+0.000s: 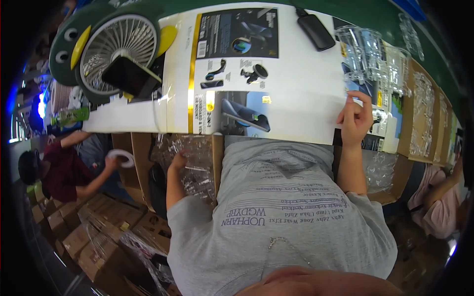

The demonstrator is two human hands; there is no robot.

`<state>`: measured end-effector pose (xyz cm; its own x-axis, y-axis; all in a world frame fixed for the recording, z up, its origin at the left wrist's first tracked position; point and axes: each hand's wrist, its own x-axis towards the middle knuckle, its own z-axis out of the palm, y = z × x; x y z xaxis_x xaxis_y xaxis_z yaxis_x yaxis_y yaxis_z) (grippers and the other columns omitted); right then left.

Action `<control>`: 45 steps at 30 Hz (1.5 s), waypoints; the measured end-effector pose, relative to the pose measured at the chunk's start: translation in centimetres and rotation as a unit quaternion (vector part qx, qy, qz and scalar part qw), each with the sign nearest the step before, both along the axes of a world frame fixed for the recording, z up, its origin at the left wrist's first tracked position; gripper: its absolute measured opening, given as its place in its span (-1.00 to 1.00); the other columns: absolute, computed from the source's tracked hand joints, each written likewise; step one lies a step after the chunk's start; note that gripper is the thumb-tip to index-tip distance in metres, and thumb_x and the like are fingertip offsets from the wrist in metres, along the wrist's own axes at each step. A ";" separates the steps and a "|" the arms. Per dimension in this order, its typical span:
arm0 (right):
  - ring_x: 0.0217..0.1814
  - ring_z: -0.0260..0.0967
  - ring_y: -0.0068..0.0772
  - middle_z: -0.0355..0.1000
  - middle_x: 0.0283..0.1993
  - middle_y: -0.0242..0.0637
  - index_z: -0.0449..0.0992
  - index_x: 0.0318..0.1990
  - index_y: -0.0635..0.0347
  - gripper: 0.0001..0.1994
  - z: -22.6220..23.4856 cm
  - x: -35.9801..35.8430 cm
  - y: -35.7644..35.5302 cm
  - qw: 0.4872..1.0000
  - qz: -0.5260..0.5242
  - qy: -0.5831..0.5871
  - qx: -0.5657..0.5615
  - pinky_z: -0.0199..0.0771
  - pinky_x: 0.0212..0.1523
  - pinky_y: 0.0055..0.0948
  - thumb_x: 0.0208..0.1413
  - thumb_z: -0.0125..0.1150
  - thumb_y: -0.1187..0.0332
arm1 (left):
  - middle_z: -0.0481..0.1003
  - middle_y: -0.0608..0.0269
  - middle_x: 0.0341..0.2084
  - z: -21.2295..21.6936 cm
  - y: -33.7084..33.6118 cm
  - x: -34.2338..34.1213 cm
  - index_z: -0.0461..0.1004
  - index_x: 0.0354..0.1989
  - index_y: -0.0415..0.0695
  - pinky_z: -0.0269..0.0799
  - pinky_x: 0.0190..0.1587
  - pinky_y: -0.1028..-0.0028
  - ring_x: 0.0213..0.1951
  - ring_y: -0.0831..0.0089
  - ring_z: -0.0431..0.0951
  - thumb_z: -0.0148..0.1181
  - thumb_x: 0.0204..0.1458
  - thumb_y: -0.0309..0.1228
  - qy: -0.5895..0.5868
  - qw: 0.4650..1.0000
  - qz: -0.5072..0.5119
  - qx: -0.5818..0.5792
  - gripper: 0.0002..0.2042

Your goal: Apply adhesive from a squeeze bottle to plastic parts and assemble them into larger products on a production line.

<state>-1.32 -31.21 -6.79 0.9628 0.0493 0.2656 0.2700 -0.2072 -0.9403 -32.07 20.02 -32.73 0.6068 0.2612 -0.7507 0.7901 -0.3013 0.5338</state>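
Observation:
My left hand (179, 161) reaches down into an open carton of clear plastic pieces (195, 172), left of my body. Its fingers are small and partly lost among the shiny plastic, so I cannot tell if they grip one. My right hand (356, 120) is over the right part of the white printed card sheet (301, 93), its fingers curled in. What they hold, if anything, is hidden. Clear plastic molded pieces (363, 52) lie in a group just beyond that hand. The sheet carries pictures of phone mounts.
A black power bank-like device (316, 31) with a cable lies on the sheet. At the far left, a phone (131, 76) leans against a green duck-shaped fan (118, 47). More clear plastic fills a carton (422, 116) at right. One co-worker (64, 170) holds a white roll (121, 158); another person (437, 200) sits right.

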 end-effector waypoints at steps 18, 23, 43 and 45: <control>-0.81 0.06 -0.78 0.21 -0.83 -0.48 0.37 -0.24 0.28 -0.90 0.7 -0.1 -0.9 1.000 0.016 0.005 0.008 -0.07 -0.73 -0.72 0.11 -0.08 0.55 | 0.45 0.29 -0.66 35.5 -6.2 6.8 0.53 -0.48 -0.31 0.33 -0.48 0.56 -0.59 0.48 0.44 0.25 -0.39 -0.50 -0.113 0.988 -0.068 0.074 -0.79; -0.81 0.04 -0.80 0.22 -0.81 -0.48 0.35 -0.23 0.29 -0.91 0.5 -0.1 -0.7 1.000 0.016 -0.001 0.016 -0.09 -0.73 -0.73 0.12 -0.08 0.55 | 0.47 0.14 -0.53 36.6 -2.9 6.9 0.52 -0.39 -0.32 0.33 -0.46 0.57 -0.49 0.48 0.46 0.26 -0.29 -0.27 -0.435 0.884 -0.169 -0.014 -0.66; -0.79 0.08 -0.78 0.24 -0.79 -0.46 0.33 -0.23 0.29 -0.91 0.4 -0.3 -1.3 0.999 0.026 -0.003 0.037 -0.04 -0.73 -0.76 0.12 -0.06 0.53 | 0.36 0.20 -0.37 24.9 -16.6 31.6 0.29 -0.11 -0.21 0.32 -0.42 0.57 -0.45 0.51 0.36 -0.09 0.12 -0.47 -0.438 0.744 0.403 -0.304 -0.81; -0.78 0.09 -0.78 0.24 -0.78 -0.46 0.32 -0.23 0.29 -0.91 0.2 -0.3 -1.4 0.999 0.033 0.002 0.042 -0.02 -0.73 -0.76 0.12 -0.06 0.54 | 0.37 0.17 -0.31 25.6 -17.3 31.3 0.28 -0.11 -0.21 0.35 -0.40 0.56 -0.42 0.51 0.37 -0.09 0.11 -0.49 -0.433 0.751 0.405 -0.289 -0.81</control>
